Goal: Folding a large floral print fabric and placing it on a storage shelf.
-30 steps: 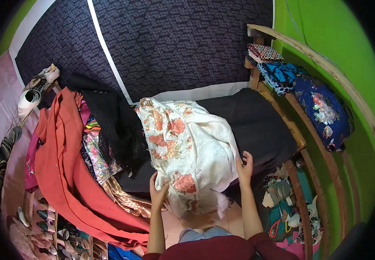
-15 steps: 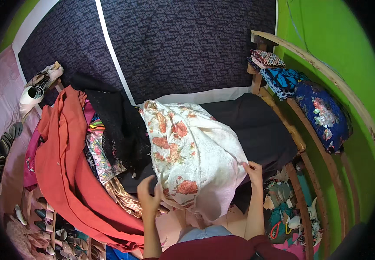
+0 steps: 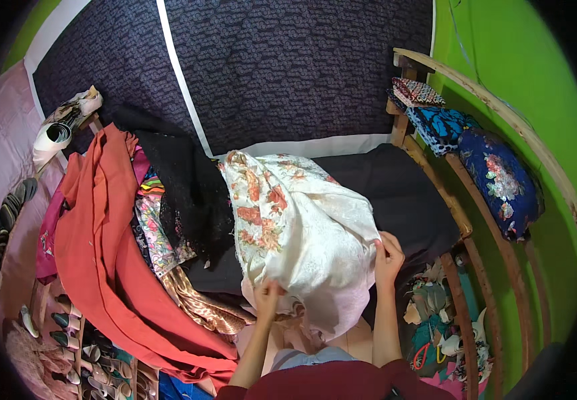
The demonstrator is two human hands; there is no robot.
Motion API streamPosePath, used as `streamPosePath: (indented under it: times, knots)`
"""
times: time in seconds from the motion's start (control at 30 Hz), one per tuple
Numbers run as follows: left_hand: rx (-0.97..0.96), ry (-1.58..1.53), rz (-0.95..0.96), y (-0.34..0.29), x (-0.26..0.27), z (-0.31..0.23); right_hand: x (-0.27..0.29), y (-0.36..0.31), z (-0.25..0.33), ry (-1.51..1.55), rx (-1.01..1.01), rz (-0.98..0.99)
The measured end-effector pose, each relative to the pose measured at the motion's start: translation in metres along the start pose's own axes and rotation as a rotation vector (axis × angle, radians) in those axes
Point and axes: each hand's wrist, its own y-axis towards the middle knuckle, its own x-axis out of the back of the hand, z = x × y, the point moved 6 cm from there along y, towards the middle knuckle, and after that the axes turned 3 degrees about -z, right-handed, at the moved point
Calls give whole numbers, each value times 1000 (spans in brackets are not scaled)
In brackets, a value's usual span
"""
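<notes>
A white floral cloth [image 3: 328, 233] with orange-red roses along its left part lies spread and rumpled over a dark cover [image 3: 412, 200]. Its near edge hangs down toward my lap. My right hand [image 3: 388, 259] pinches the cloth's right edge between thumb and fingers. At the near left edge, my left hand [image 3: 268, 297] is closed on a gathered part of the same cloth; its fingertips are slightly blurred. Left of the cloth are a black lacy garment [image 3: 192, 190] and a long coral-red cloth [image 3: 112, 247].
Folded patterned fabrics [image 3: 435, 127] and a navy floral bundle [image 3: 502, 180] rest on the wooden rails [image 3: 488, 207] at right. Several shoes [image 3: 98, 373] fill a rack at lower left. Fabric scraps [image 3: 435, 320] lie below the rails. A rolled sheet [image 3: 55, 137] stands far left.
My left hand has moved right and slightly nearer, closing on the cloth's near left edge and drawing it inward. My right hand keeps its pinch, slightly farther away.
</notes>
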Motion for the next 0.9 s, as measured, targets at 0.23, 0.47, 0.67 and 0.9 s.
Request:
streamPosePath:
  times: [0.23, 0.47, 0.67, 0.9]
  knots:
    - [-6, -564, -421, -18, 53, -18, -24, 11, 51, -110, 137, 143]
    - [-580, 785, -649, -52, 17, -105, -41, -87, 19, -278, 251, 631]
    - [-568, 865, -391, -16, -37, -121, -3, -33, -50, -11, -170, 536]
    - [-787, 672, -15, 29, -125, -107, -55, 23, -109, -233, -10, 662]
